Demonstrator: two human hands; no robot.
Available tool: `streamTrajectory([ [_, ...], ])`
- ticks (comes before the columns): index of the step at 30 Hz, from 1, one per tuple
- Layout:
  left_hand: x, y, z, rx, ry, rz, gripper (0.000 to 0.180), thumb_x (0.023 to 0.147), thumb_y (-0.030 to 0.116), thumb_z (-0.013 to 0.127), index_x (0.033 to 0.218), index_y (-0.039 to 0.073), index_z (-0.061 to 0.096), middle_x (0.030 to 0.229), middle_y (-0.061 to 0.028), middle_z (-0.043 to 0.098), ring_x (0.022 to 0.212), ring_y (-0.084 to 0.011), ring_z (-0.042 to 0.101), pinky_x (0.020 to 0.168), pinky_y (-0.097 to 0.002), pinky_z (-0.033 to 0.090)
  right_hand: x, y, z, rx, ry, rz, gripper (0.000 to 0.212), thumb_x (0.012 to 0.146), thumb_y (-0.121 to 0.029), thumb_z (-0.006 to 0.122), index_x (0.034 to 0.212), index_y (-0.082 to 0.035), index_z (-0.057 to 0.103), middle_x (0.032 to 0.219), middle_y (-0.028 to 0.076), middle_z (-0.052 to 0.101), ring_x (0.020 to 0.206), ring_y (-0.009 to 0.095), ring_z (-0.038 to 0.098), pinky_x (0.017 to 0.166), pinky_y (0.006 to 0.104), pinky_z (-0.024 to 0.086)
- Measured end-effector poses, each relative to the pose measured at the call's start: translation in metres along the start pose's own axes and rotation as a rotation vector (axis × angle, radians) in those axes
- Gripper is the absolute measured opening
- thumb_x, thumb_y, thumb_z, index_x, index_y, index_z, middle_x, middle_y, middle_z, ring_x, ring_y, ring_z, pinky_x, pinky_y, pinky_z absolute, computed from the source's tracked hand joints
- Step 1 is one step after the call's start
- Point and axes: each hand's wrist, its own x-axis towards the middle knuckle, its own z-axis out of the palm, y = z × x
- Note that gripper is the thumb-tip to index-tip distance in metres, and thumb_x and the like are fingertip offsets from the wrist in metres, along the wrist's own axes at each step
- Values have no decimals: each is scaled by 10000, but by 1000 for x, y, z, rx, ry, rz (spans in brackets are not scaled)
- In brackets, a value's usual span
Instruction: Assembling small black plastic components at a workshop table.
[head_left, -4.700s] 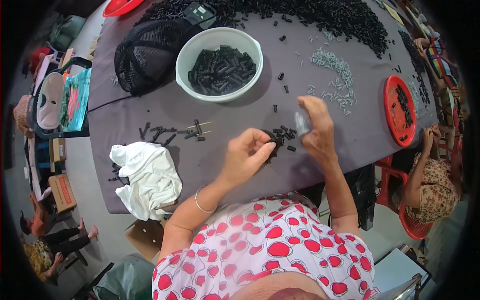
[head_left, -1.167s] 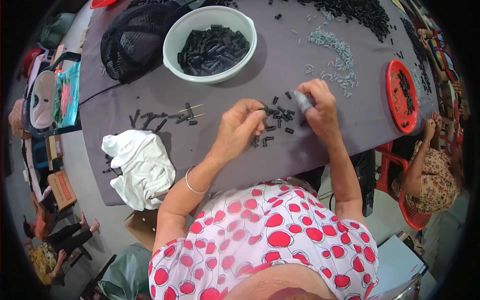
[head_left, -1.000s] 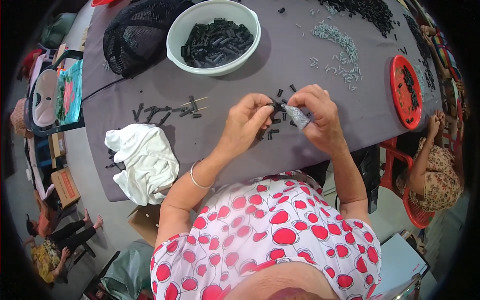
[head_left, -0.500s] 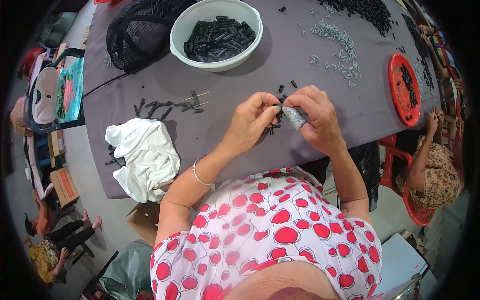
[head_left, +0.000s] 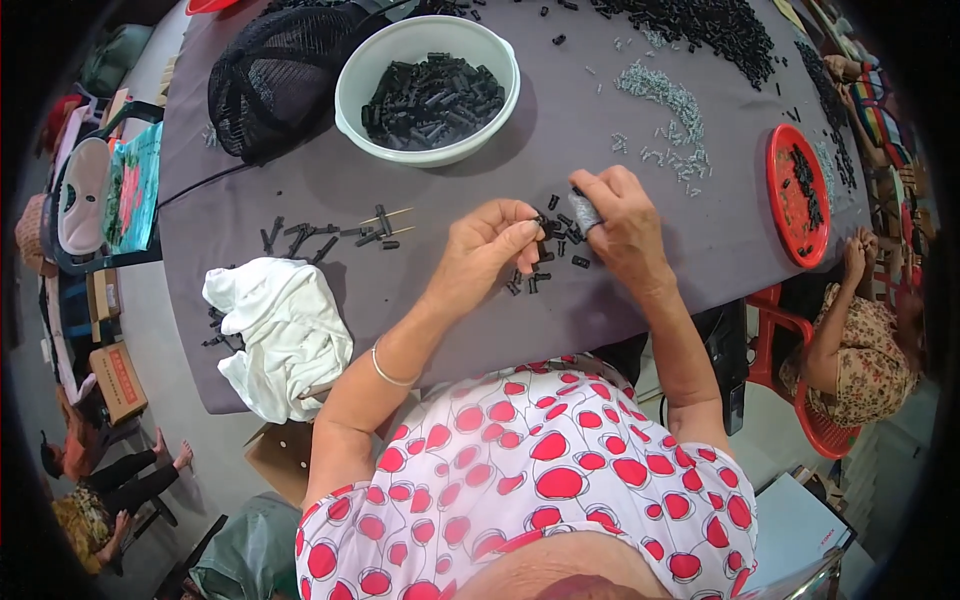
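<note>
Currently, L hand pinches small black plastic pc beside loose black connectors on grey tablecloth; R hand apart, can't tell if gripping, its bulky grey digit wrap risking a knock that scatters connectors.

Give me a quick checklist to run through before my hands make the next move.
1. Left hand pinching a black part: ok.
2. Right hand gripping a part: cannot tell, fingertips too small and dark.
3. Grey wrap on right thumb: in place, ok.
4. Loose parts near the fingers: several, ok.
5. Bowl upright, black parts inside: ok.
6. Cloth apart from both hands: ok.
</note>
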Motion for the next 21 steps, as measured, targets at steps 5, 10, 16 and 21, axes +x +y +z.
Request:
streamTrajectory([
  [5, 0, 4, 2, 33, -8, -19, 163, 925, 107, 562, 1023, -22, 551, 846, -54, 604, 668, -74, 565, 604, -201, 476, 4, -1, 5, -64, -50, 47, 395, 616, 66, 554, 984, -78, 569, 839, 118, 500, 817, 335, 523, 695, 422, 460],
  [10, -1, 5, 4, 50, 11, -27, 164, 926, 111, 562, 1020, -24, 552, 838, -51, 602, 666, -69, 561, 602, -198, 471, 1, 10, -2, 317, -111, 211, 282, 693, 69, 567, 946, -54, 595, 823, 57, 556, 744, 202, 581, 660, 309, 477],
  [16, -2, -1, 2, 74, 10, -14, 162, 923, 112, 569, 1012, -24, 558, 819, -37, 600, 664, -65, 561, 601, -194, 467, -5, -17, -21, 992, -225, 547, 152, 800, 37, 615, 947, -4, 630, 846, -4, 622, 764, 62, 579, 667, 203, 473],
  [21, -2, -1, 7, 99, 15, 15, 168, 921, 117, 578, 1007, -26, 563, 797, -23, 595, 665, -60, 556, 601, -191, 464, -14, -30, -20, 1021, -164, 554, 173, 803, 49, 615, 972, 12, 631, 849, 3, 632, 773, 64, 591, 679, 194, 482],
])
